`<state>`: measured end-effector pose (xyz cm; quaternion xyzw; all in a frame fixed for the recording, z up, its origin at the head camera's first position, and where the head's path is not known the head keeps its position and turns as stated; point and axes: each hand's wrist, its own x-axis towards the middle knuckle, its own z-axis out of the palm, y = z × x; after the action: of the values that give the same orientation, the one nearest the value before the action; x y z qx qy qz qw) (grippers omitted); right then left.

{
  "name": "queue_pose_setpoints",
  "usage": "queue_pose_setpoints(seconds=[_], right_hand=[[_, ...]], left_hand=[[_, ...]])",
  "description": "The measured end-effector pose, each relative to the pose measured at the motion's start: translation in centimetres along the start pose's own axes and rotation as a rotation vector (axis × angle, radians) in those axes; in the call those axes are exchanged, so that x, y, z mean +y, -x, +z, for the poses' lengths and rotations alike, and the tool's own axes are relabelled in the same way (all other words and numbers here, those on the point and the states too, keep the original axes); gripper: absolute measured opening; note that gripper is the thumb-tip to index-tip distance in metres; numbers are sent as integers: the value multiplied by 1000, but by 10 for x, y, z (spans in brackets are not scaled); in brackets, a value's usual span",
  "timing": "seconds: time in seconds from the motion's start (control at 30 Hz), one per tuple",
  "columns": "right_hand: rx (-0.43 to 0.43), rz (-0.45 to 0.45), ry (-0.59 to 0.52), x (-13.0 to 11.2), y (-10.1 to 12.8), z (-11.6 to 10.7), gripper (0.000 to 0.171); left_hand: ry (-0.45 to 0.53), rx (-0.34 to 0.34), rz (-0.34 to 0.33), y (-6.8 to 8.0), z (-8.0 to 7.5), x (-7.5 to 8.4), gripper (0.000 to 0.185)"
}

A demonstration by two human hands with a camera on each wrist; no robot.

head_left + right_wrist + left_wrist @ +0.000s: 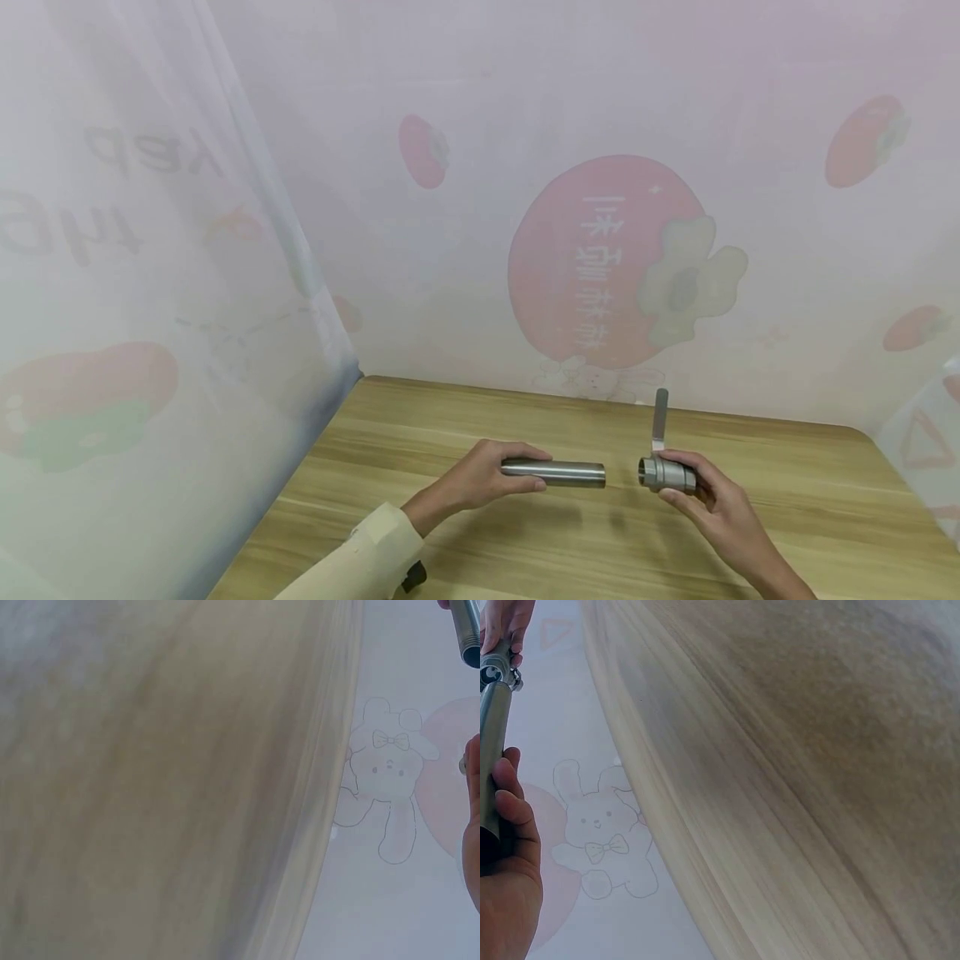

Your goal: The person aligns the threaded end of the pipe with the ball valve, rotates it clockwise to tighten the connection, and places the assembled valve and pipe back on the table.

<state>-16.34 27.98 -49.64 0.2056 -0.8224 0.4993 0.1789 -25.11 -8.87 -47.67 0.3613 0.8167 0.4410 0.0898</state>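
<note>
The left hand grips a steel pipe lying left-to-right, its free end facing the valve pinched by the right hand, a small gap between, above the open counter.

You are at a small makeshift recording booth, not a kitchen or a shop. A wooden tabletop fills the lower half of the head view, and thin pale printed curtains wall it in behind and at the left, showing strawberries, a large red circle at centre right, and a cartoon rabbit.
</note>
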Motion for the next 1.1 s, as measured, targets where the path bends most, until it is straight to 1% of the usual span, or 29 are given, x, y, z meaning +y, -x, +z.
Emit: queue_pose_setpoints(seconds=[0.4, 0.73, 1.1], right_hand=[[-9, 12, -13, -2, 1, 5, 50], [-18, -14, -29, -1, -1, 9, 50], [-34, 27, -40, -4, -2, 11, 48]], left_hand=[[13, 16, 1, 0, 2, 1, 39], [12, 23, 17, -2, 2, 3, 40], [26, 27, 26, -4, 3, 3, 40]])
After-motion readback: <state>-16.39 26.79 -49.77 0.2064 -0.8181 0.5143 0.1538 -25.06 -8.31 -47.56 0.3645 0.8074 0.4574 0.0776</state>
